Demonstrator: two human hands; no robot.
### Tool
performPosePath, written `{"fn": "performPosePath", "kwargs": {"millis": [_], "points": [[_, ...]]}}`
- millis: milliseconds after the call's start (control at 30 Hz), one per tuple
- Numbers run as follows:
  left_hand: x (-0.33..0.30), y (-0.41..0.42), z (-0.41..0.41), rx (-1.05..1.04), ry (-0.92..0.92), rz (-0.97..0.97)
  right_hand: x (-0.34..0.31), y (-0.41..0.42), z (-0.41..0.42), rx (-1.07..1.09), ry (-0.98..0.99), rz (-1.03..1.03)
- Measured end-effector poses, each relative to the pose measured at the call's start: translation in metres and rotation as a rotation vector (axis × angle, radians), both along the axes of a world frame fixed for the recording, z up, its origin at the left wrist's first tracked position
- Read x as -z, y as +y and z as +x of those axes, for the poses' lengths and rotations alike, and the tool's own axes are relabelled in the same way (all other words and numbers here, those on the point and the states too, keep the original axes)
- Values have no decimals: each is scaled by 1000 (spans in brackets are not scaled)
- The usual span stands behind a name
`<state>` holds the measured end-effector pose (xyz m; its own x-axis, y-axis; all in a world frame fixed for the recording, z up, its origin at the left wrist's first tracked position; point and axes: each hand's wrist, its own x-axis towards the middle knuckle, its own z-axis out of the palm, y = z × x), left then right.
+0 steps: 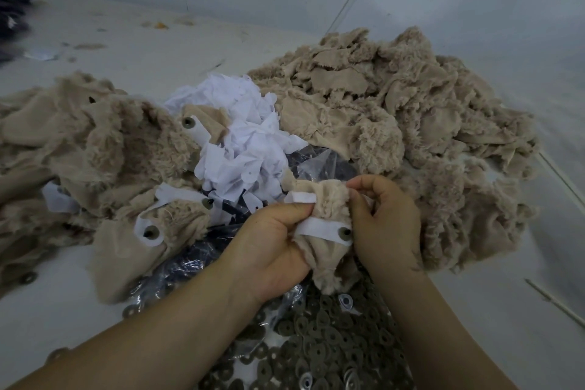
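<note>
Holding fur piece (332, 204) between them, left grip (272, 247), right grip (386, 218), both pinching it

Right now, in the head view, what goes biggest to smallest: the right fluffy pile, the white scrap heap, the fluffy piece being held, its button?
1. right fluffy pile
2. white scrap heap
3. held fluffy piece, flattered by being nearest the camera
4. button

Garment workshop, fur offcuts (395, 111), snap buttons (326, 355)
</note>
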<state>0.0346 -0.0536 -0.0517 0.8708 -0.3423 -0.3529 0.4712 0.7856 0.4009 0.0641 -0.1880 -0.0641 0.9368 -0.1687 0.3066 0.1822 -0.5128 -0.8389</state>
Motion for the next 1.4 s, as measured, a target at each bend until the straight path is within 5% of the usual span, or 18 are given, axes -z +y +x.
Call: {"fn": "performPosePath", "kwargs": {"millis": [233,433,667,833,933,1167,1300,1400], "points": [[-3,2,1,-73,-55,39,2,-3,4,60,-1,69],[-4,12,1,-154,-291,2,-11,-1,-5,-4,-159,119],[-10,13,-2,-275,-424,9,-26,5,-18,-493,607,195],[-12,11,-6,-291,-427,-23,-27,13,-21,-745,680,792],[-9,11,-12,-294,-385,20,-27,16,-17,-628,603,1095],[1,24,-49,-316,-423,685,-20,14,-13,-401,555,1174],[-10,40,-50,-619,-610,1096,-16,16,-15,-507,497,889],[-23,53,-35,-570,-831,1555,-16,16,-17,-597,483,805]]}}
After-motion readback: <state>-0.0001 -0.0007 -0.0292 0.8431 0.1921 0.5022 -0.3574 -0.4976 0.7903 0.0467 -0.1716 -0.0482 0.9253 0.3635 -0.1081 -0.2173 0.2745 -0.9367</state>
